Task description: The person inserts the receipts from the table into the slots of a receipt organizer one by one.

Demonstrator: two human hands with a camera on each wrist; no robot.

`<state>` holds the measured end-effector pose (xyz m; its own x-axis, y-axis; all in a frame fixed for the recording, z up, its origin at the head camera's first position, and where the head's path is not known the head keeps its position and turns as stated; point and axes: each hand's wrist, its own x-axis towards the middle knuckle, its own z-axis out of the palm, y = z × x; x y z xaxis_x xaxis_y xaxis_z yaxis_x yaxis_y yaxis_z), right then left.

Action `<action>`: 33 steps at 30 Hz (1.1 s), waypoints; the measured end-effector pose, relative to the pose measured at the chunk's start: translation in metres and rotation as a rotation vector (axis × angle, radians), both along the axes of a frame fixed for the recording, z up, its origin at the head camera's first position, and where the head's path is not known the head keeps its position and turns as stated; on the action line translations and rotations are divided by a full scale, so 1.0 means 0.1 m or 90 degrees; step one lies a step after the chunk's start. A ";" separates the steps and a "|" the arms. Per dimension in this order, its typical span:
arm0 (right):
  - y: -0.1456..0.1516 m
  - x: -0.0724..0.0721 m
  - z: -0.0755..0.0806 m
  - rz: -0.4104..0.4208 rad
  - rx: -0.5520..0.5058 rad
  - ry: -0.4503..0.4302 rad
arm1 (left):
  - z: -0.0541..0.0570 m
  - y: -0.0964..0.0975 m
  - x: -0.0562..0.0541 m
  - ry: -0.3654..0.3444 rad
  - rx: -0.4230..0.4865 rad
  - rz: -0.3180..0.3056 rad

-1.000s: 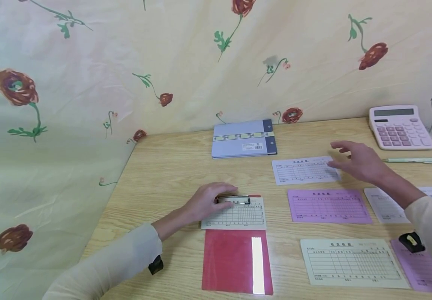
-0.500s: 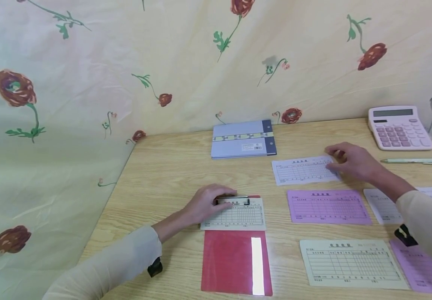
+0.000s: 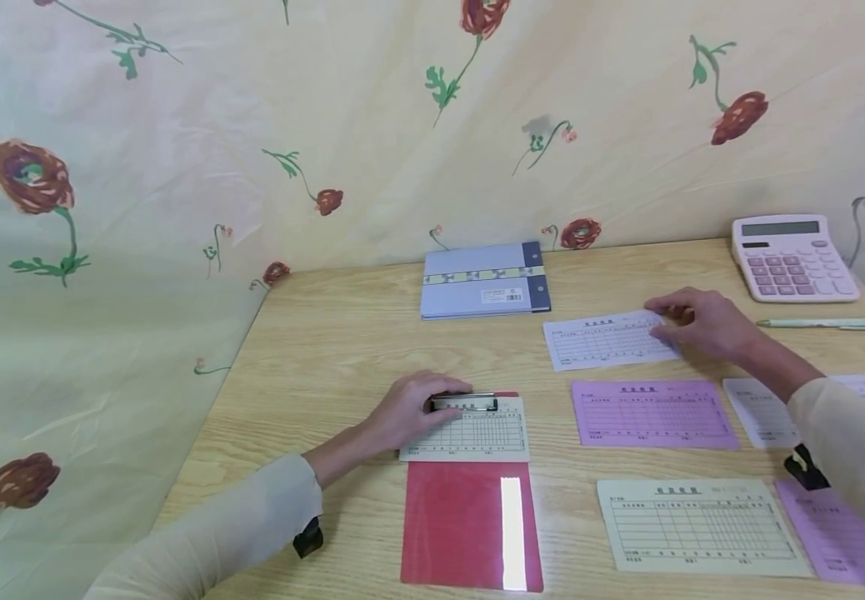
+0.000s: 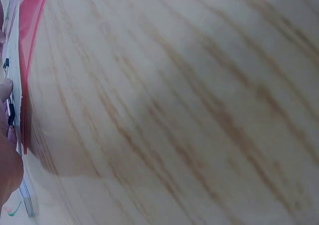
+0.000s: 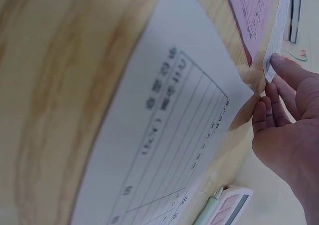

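Observation:
My left hand point(image 3: 416, 407) grips the metal clip point(image 3: 483, 402) at the top of a red clipboard point(image 3: 451, 525), thumb in front and fingers at the back. Under the clip lies a pale green printed form point(image 3: 488, 443). In the left wrist view, only a strip of the clipboard point(image 4: 32, 21) and part of the hand show at the left edge. Farther right, my right hand point(image 3: 710, 329) pinches the right end of a white printed form point(image 3: 601, 343). The right wrist view has the thumb on top of that form point(image 5: 275, 41), with fingers at its edge.
Right of the clipboard lie a purple form point(image 3: 653, 414), a pale green form point(image 3: 702, 529), another white form point(image 3: 758, 412) and another purple form point(image 3: 848, 542). A blue notebook point(image 3: 470, 292), a pink calculator point(image 3: 796, 258) and a pen point(image 3: 822, 323) are toward the flowered backdrop point(image 3: 372, 125).
My right hand has moved slightly left onto the right end of the white form, its fingers closing together there. My left hand stays at the clip.

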<state>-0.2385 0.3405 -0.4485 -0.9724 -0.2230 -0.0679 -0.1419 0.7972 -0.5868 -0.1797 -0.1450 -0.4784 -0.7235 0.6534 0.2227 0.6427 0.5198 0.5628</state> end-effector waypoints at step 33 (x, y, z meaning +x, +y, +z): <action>0.03 -0.14 0.10 0.005 0.017 -0.042 | 0.03 -0.03 -0.08 0.087 -0.003 -0.049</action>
